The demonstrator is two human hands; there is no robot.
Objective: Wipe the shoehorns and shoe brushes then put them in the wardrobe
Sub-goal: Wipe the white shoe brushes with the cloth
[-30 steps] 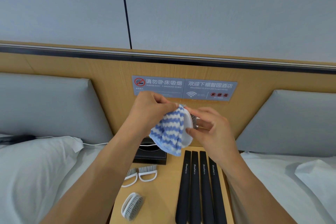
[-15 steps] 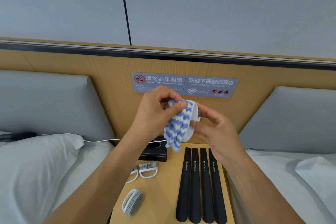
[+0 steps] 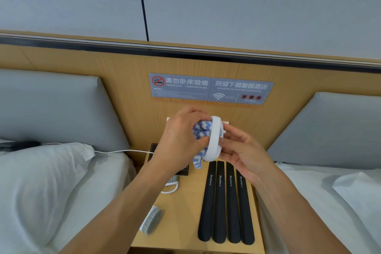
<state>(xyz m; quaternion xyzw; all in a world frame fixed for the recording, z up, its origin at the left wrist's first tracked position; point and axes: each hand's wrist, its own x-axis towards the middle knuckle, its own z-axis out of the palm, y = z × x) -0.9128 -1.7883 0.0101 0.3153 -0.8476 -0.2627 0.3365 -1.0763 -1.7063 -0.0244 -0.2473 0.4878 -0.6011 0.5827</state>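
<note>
wooden nightstand [image 3: 185,218] between two beds carries the task's items. at its near left edge a white shoe brush [image 3: 152,220] lies on its side, grey bristles showing, partly over the edge. to its right, four black shoehorns [image 3: 225,202] lie side by side, touching, running from the near edge toward the headboard, each printed "shoehorn". further back on the left side a second white brush [image 3: 171,185] sits bristles-up, partly hidden by the left forearm. behind it a black box [image 3: 153,151] stands at the far left corner, mostly covered by the left hand.

above the far end of the nightstand both hands are raised. left hand [image 3: 178,140] has its fingers curled tightly round a bunched blue-and-white striped cloth [image 3: 201,133], pressing it against the inner side of a white brush body [image 3: 214,140]; a tail of cloth hangs below. right hand [image 3: 240,150] holds that brush from the right, thumb and fingertips pinching its rim, remaining fingers loosely extended. bristles of the held brush cannot be made out.

white pillow [image 3: 41,181] lies on the left bed, with a white cable [image 3: 115,151] running across toward the nightstand. grey padded headboard cushions flank a wood panel [image 3: 127,80] bearing a grey no-smoking and welcome sign [image 3: 210,88]. grey wall panels rise behind.
</note>
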